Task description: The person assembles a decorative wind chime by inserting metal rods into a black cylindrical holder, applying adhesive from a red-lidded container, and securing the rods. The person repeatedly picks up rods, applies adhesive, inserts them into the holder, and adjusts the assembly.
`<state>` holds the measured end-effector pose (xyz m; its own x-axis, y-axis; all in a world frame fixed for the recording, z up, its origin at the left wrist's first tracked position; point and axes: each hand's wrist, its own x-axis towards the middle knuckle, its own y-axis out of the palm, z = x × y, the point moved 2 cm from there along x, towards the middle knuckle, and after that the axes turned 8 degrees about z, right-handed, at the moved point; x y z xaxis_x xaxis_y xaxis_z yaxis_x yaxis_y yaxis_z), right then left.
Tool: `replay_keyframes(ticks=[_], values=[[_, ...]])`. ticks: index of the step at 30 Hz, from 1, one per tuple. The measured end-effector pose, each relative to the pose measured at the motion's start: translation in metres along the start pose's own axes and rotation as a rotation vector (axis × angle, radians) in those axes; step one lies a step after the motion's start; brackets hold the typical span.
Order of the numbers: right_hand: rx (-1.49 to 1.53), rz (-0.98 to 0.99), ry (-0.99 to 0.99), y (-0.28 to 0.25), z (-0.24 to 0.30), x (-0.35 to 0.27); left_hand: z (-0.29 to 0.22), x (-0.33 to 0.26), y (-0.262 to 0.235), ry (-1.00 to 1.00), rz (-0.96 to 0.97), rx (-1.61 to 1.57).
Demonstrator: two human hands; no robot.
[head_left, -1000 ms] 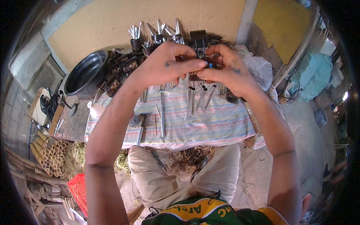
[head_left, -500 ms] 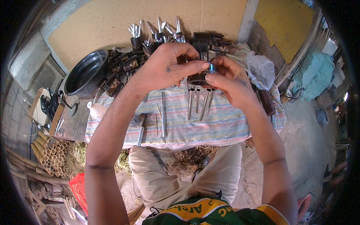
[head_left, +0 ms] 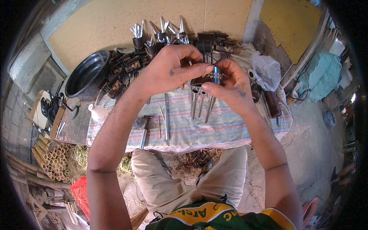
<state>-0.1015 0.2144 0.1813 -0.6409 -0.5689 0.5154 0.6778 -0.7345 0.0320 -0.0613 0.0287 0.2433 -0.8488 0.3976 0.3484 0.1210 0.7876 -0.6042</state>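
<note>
Above the cloth-covered table I hold a wind chime with a dark, curved body and several slim metal tubes dangling below it. My left hand is closed, thumb and fingers pinching at the body's top edge; the exact grip is partly hidden. My right hand closes round the other side, its thumb across the front. Between the two thumbs a shiny metal tube with a bluish glint stands against the body.
A hammer, a loose metal tube and thin sticks lie on the striped cloth. Finished-looking dark chimes crowd behind, beside a black basin. A white bottle stands left; a clear plastic bag lies right.
My right thumb has slid left and down across the chime's front, exposing more of the shiny tube. The left hand has barely moved.
</note>
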Motion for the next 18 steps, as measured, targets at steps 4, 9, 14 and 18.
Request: replay_keyframes(ticks=[4,9,14,18], values=[[-0.055,-0.03,-0.04,0.004,-0.002,-0.003,0.002,-0.001,0.001,-0.018,-0.005,-0.01],[-0.039,-0.026,-0.032,0.008,-0.007,-0.01,0.004,-0.003,0.003,-0.004,0.001,-0.001],[-0.029,-0.029,-0.035,0.008,-0.012,-0.016,0.005,-0.008,0.007,-0.023,0.011,-0.004],[-0.073,-0.052,-0.031,0.011,-0.014,-0.023,0.007,-0.012,0.012,-0.013,0.01,-0.026]])
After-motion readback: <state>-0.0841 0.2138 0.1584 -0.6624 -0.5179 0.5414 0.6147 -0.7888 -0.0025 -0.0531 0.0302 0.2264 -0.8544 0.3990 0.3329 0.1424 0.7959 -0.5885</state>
